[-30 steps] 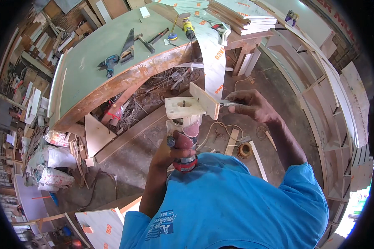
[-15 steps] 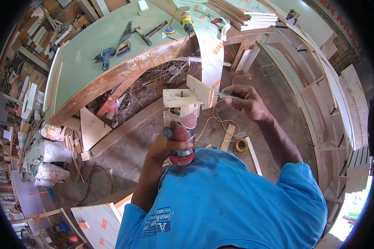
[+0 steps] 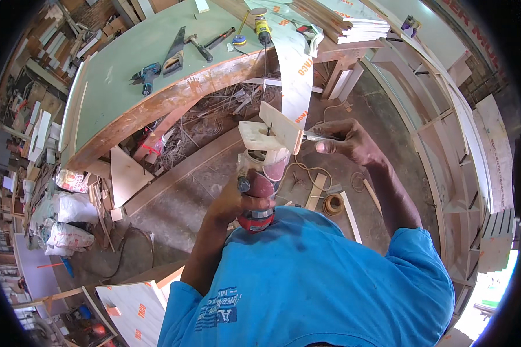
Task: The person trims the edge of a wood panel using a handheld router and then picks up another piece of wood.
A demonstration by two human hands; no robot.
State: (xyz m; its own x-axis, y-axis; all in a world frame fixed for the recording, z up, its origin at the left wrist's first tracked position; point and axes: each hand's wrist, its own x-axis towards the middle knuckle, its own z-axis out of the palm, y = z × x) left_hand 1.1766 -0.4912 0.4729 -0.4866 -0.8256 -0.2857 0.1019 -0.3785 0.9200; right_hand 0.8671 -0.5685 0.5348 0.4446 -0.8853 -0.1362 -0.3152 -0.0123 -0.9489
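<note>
My left hand [image 3: 246,205] is closed round a red trim router [image 3: 256,218], held upright against my body. Its pale base plate [image 3: 251,135] faces up, with a small dark bit standing in it. A small wooden board [image 3: 288,128] stands on edge across the right side of that plate. My right hand [image 3: 347,144] pinches a slim metal piece [image 3: 311,136] at the board's outer face; what exactly it is I cannot tell.
Ahead, a green-topped workbench [image 3: 110,98] carries a drill [image 3: 149,72], saw, hammer and yellow power tool [image 3: 262,30]. Offcuts lie beneath it. Sacks [image 3: 72,211] stand left, shelving frames [image 3: 446,173] right. Cords and a tape roll [image 3: 333,205] lie on the floor.
Over the last second the router and board have shifted up in view and turned slightly, the base plate now more angled. My right hand has moved slightly, still on the metal piece.
</note>
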